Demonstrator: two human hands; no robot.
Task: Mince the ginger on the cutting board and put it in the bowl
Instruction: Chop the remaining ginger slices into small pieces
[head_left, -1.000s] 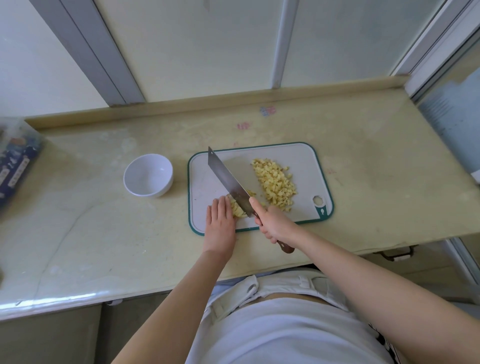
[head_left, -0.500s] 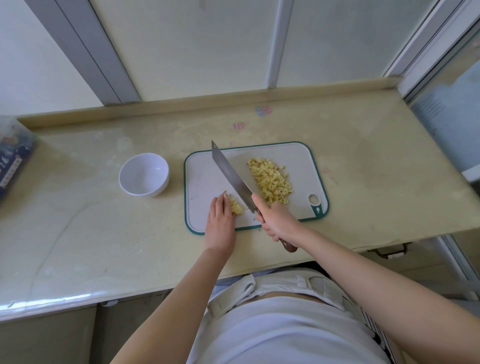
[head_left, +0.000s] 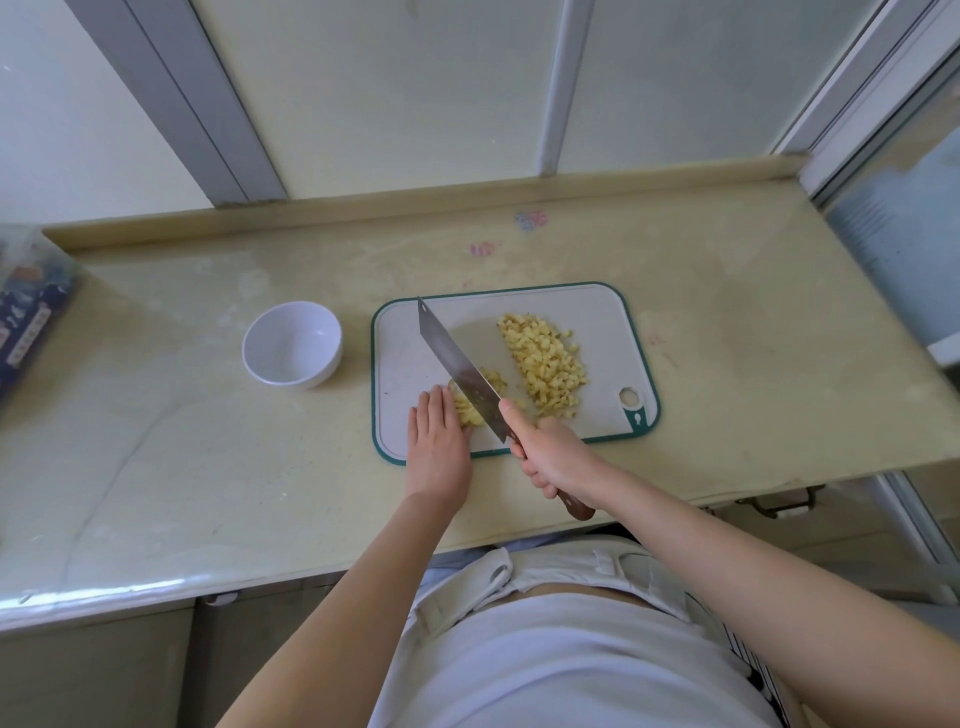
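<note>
Head camera showed the right hand (head_left: 558, 457) nearest, curled round the handle of the knife (head_left: 460, 371), whose blade slanted far-left across the cutting board (head_left: 405, 353). Just left of it, the left hand (head_left: 439, 441) lay flat with fingers together, apparently steadying the uncut ginger (head_left: 467, 410) against the blade's left face. The chopped ginger (head_left: 545, 364) lay heaped right of the blade, and the bowl (head_left: 292, 345), holding no ginger, stood left of the board.

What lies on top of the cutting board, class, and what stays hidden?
On the cutting board: a chopped ginger pile, a smaller clump steadied by the left hand, and the knife held by the right hand. The blade and left hand cover part of that clump.
</note>
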